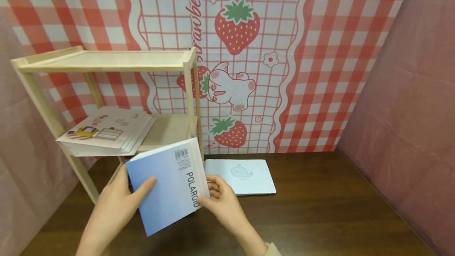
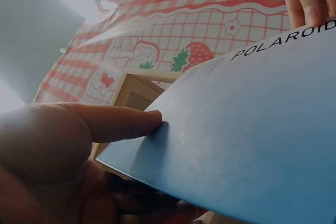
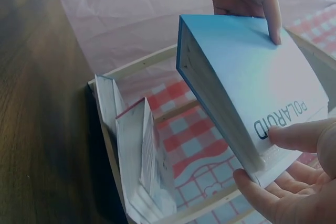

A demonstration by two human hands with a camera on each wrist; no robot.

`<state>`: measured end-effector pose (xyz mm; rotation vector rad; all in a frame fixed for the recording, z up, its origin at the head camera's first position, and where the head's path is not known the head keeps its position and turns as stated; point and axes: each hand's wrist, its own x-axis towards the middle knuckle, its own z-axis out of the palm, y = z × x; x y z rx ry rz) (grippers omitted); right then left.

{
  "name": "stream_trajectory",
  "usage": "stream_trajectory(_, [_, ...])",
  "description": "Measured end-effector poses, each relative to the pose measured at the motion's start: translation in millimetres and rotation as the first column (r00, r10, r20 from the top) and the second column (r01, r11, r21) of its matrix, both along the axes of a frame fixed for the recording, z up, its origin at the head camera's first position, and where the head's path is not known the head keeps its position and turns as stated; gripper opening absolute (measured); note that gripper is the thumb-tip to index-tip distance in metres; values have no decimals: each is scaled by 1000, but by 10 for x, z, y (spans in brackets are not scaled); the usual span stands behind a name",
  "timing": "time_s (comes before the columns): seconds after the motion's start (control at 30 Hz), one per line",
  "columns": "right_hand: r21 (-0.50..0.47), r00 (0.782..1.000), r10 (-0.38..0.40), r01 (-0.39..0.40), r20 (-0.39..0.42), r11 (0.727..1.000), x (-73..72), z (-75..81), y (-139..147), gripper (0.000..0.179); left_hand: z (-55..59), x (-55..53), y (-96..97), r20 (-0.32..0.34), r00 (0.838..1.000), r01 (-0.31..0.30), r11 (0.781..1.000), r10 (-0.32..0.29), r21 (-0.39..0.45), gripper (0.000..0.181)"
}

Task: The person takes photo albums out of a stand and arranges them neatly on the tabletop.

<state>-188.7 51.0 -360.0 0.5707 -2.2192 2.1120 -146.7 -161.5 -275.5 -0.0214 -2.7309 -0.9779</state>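
Observation:
Both hands hold a thick blue-and-white photo album (image 1: 167, 187), tilted in front of the wooden rack, with "POLAROID" and a barcode on its cover. My left hand (image 1: 119, 202) grips its left edge, with the thumb (image 2: 131, 121) flat on the cover and the fingers behind. At the opposite edge my right hand (image 1: 225, 202) pinches it, the thumb beside the lettering and the other fingers curled underneath. In the right wrist view the album's page block (image 3: 215, 106) shows along one side.
The light wooden rack (image 1: 106, 67) stands at the left. On its middle shelf lies a stack of white albums (image 1: 106, 129) with a printed cover. A white album with a whale drawing (image 1: 239, 175) lies on the dark table (image 1: 320, 208) beside the rack. Checked strawberry cloth (image 1: 241, 90) hangs behind.

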Motion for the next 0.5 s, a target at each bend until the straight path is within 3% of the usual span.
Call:
stream_trajectory(0.27, [-14, 1000, -15, 15, 6, 1000, -17, -5, 80, 43, 55, -11, 113, 14, 1000, 0, 999, -1, 34, 68])
stream_trajectory(0.4, [-80, 1000, -2, 2, -4, 997, -30, -8, 149, 41, 27, -28, 225, -33, 999, -27, 993, 31, 117, 60])
stream_trajectory(0.5, [-127, 1000, 5, -7, -20, 992, -44, -4, 217, 39, -17, -60, 308, -71, 997, -6, 974, 23, 228, 53])
